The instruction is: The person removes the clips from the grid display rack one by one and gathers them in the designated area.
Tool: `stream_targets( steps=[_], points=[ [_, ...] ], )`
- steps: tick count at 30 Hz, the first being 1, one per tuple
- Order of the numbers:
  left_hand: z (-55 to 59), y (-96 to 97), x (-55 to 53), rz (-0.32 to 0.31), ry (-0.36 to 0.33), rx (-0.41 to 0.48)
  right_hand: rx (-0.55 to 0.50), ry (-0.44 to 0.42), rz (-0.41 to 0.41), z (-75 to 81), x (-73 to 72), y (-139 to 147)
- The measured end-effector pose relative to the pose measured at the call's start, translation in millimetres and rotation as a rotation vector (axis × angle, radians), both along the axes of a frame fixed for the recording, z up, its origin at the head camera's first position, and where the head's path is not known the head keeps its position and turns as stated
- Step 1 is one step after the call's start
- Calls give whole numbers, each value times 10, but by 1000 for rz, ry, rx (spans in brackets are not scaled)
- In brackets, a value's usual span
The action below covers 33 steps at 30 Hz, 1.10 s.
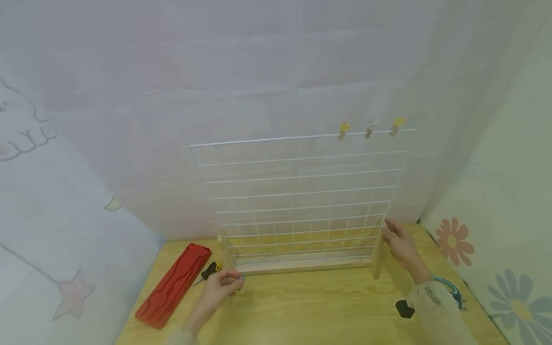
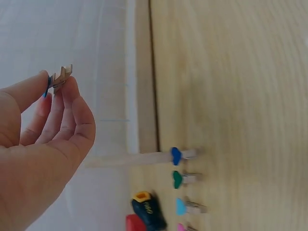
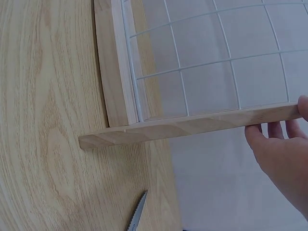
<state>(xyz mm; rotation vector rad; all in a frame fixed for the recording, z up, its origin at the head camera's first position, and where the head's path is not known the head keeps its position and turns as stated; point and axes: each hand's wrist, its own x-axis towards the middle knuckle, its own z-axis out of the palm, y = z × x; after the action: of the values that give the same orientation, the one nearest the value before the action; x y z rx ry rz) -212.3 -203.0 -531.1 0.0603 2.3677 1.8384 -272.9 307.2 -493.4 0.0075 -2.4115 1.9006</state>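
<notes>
1. My left hand [image 1: 221,286] has thumb and fingertips pinched on a small wooden clip [image 2: 61,77] with a blue piece on it; the clip is raised off the table [image 1: 319,306], near the left end of the stand.
2. My right hand [image 1: 400,242] grips the right upright [image 3: 192,124] near its far end, thumb on one side and fingers on the other.
3. The stand is what does the holding here: the wire grid [image 1: 302,192] sits between the right upright and the left upright [image 2: 120,160], its lower edge along the base bar [image 1: 302,266].
4. Three clips [image 1: 370,129] bite the grid's top wire toward the right, two with yellow tops and a pale one between.
5. Below my left hand, a row of loose clips lies on the table: blue [image 2: 176,156], green [image 2: 178,179], light blue [image 2: 181,206] and pink [image 2: 182,227].
6. At left lies a red tray [image 1: 174,287], moulded with wavy ridges; a screwdriver [image 1: 210,270] lies just beside it, outside.
7. A teal-handled tool [image 1: 448,286] is partly hidden behind my right sleeve [image 1: 437,306].
</notes>
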Motion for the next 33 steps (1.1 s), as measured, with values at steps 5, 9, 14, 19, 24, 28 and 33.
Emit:
stream_targets(
  steps=[5, 9, 14, 19, 24, 28, 33],
  points=[
    [-214, -55, 87, 14, -17, -28, 6, -9, -10, -15, -8, 7],
    [-380, -123, 161, 1, -30, -81, -6, -14, -2, -18, -16, 7],
    [-526, -212, 252, 58, 4, -200, -22, -19, 12, -8, -16, 11],
    [-650, -295, 323, 147, 28, -315, -10, -17, 13, -22, -15, 18],
    [-761, -360, 344, 154, 21, -417, -2, -8, 6, -32, -6, 27],
    [-790, -372, 342, 143, 14, -459, 4, -1, 2, -23, -5, 23],
    [-774, -353, 320, 141, 16, -486, -17, -14, 15, -16, -9, 19]
  ],
)
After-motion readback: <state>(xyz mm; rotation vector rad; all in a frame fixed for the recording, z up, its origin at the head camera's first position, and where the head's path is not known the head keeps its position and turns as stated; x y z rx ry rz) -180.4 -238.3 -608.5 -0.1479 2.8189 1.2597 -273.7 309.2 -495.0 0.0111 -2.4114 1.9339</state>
